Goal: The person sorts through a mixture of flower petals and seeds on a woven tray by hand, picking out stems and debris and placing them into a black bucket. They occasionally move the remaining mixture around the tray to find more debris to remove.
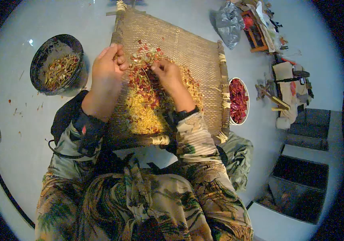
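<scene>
My left hand [108,66] hovers at the left edge of a woven mat stretched on a wooden frame [190,50]. Its fingers are curled in, and whatever they hold is too small to make out. Over the mat, my right hand [170,78] has thumb and forefinger pinched together beside a loose heap of red dried chilli bits and stems [141,82]. What sits in that pinch is hidden. Yellow chilli seeds [145,116] cover the near part of the mat, mixed with red flakes.
A black bucket [84,74] with stems and chilli scraps stands at left, with scraps scattered on the floor nearby. At right is a white-rimmed bowl [248,96] of red dried chillies. Beyond lie a grey plastic bag [230,24], a wooden-framed item [256,34] and steps [306,130].
</scene>
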`<state>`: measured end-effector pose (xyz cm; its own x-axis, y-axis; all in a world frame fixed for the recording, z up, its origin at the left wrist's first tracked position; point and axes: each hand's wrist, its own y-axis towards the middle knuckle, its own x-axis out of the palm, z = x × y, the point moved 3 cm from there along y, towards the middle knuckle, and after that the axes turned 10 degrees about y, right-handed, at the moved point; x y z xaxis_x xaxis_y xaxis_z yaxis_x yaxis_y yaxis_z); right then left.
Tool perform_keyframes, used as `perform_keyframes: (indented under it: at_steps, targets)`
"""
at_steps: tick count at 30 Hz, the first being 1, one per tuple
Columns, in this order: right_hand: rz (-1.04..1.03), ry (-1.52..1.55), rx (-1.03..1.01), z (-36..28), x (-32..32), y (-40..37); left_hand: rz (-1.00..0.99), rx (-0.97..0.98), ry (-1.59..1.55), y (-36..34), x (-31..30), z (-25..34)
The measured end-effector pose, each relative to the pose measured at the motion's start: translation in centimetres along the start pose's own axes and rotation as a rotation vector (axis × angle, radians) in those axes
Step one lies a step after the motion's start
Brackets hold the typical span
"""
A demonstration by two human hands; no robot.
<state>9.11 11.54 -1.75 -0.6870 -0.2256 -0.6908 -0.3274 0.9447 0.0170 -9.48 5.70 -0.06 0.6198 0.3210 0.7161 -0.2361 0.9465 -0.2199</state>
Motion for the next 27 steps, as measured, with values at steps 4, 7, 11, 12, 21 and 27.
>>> perform_keyframes:
  at_steps: [4, 7, 11, 12, 21, 27]
  targets:
    - [-0.03, -0.382, -0.068, 1.4, 3.4, -0.2, 0.023, -0.003, 0.02, -0.2, -0.3, 0.9]
    - [-0.139, -0.33, 0.082, 2.3, 3.5, -0.4, 0.036, -0.018, 0.076, -1.3, 0.7, 1.7]
    - [-0.036, -0.094, 0.075, 3.5, 1.7, -0.3, 0.02, -0.017, 0.055, -1.6, 0.8, 1.7]
    - [-0.037, -0.037, 0.025, 2.9, 1.2, -0.3, 0.018, -0.018, 0.054, -1.7, 0.9, 1.8]
    - [-0.098, -0.383, -0.134, 0.1, 5.6, -0.8, 0.06, -0.023, 0.079, -1.8, 1.0, 1.5]
    - [-0.131, 0.163, 0.043, 4.2, 3.6, 0.1, 0.107, -0.04, 0.071, -1.8, 1.3, 1.0]
